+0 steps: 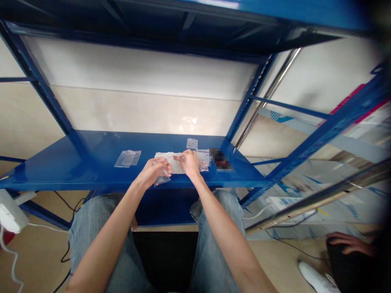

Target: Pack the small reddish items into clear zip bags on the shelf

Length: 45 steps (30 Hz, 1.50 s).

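My left hand (pixel 152 169) is closed around a small clear plastic bag (pixel 161 179), which hangs at the front edge of the blue shelf (pixel 94 162). My right hand (pixel 190 162) is closed in a pinch over a white paper sheet (pixel 180 167). At its fingertips is a small reddish-brown piece (pixel 175 157), too small to name. Just right of that hand lies a clear bag with reddish pieces (pixel 203 163) in it. Behind it is another clear bag (pixel 192 143). Flat clear bags (pixel 126 158) lie on the left, partly overlapping.
A pixelated dark object (pixel 220 159) lies at the shelf's right end. Blue uprights (pixel 249 97) and an upper shelf (pixel 183 28) frame the space. A white power strip (pixel 287 203) and cables are at lower right. Another person's hand (pixel 351 243) shows at far right.
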Tool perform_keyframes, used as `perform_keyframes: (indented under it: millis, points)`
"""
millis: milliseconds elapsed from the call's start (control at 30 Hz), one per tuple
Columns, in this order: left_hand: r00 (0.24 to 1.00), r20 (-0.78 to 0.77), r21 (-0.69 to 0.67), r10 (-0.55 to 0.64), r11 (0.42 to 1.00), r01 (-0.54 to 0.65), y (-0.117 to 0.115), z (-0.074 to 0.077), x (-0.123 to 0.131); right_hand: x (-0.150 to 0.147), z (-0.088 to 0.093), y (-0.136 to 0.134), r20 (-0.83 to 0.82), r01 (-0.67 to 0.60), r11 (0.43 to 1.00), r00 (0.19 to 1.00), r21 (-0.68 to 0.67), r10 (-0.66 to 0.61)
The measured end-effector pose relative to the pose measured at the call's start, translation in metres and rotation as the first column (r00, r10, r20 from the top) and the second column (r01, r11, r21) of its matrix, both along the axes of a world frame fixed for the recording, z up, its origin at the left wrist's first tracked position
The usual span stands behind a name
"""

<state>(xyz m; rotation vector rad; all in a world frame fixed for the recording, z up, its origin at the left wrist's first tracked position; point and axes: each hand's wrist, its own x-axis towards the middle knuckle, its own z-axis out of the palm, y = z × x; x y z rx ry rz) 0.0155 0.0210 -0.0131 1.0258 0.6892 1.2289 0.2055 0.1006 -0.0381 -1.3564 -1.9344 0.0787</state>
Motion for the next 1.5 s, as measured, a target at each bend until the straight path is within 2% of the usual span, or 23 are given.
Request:
perform_keyframes:
  millis: [233, 567, 667, 733, 800, 867, 967, 1067, 1167, 1233, 1300, 1400, 1500]
  points:
    - [0.998, -0.067, -0.001, -0.012, 1.0, 0.012, -0.001, 0.0, 0.001, 0.003, -0.004, 0.004, 0.031, -0.005, 0.999, 1.0, -0.048, 0.006]
    - [0.995, -0.064, -0.021, 0.076, 0.997, -0.078, -0.001, -0.001, 0.002, 0.0, -0.004, 0.015, 0.062, 0.029, 0.999, 0.998, -0.038, -0.027]
    - [0.995, -0.074, -0.026, 0.062, 0.998, -0.064, -0.001, 0.0, 0.0, -0.002, -0.004, 0.018, 0.031, 0.04, 0.998, 0.999, -0.05, -0.039]
    - [0.995, -0.095, -0.045, 0.028, 0.998, -0.033, -0.001, 0.0, -0.001, -0.004, 0.001, 0.017, -0.049, 0.023, 1.0, 0.999, -0.021, -0.024]
    - [0.991, -0.13, -0.065, -0.009, 0.998, 0.001, 0.0, -0.001, -0.002, -0.007, 0.011, 0.012, -0.18, -0.073, 0.997, 0.981, 0.032, 0.077]
    - [0.985, -0.17, -0.068, -0.033, 0.997, 0.022, 0.0, -0.002, -0.001, -0.01, 0.021, -0.001, -0.292, -0.24, 0.967, 0.922, 0.087, 0.255]
    - [0.971, -0.228, -0.05, -0.067, 0.997, 0.057, 0.0, -0.004, 0.001, -0.015, 0.035, -0.026, -0.289, -0.456, 0.886, 0.84, 0.085, 0.46]
    - [0.962, -0.261, -0.042, -0.084, 0.996, 0.076, -0.002, -0.003, 0.003, -0.017, 0.041, -0.045, -0.264, -0.557, 0.83, 0.798, 0.022, 0.542]
    - [0.962, -0.261, -0.039, -0.078, 0.997, 0.071, -0.004, 0.0, 0.002, -0.014, 0.04, -0.044, -0.323, -0.604, 0.797, 0.754, -0.001, 0.572]
    - [0.965, -0.252, -0.035, -0.07, 0.997, 0.063, -0.005, 0.001, 0.002, -0.01, 0.034, -0.034, -0.36, -0.579, 0.815, 0.757, 0.015, 0.545]
    - [0.97, -0.237, -0.031, -0.055, 0.998, 0.049, -0.005, 0.002, 0.002, -0.007, 0.025, -0.021, -0.348, -0.497, 0.867, 0.809, 0.026, 0.474]
    - [0.978, -0.203, -0.022, -0.037, 0.999, 0.033, -0.004, 0.0, 0.002, -0.003, 0.009, -0.005, -0.185, -0.298, 0.954, 0.939, -0.008, 0.292]
    - [0.984, -0.178, -0.001, -0.025, 1.0, 0.025, -0.002, -0.003, 0.0, -0.003, -0.002, 0.001, -0.021, -0.122, 0.992, 0.992, -0.021, 0.121]
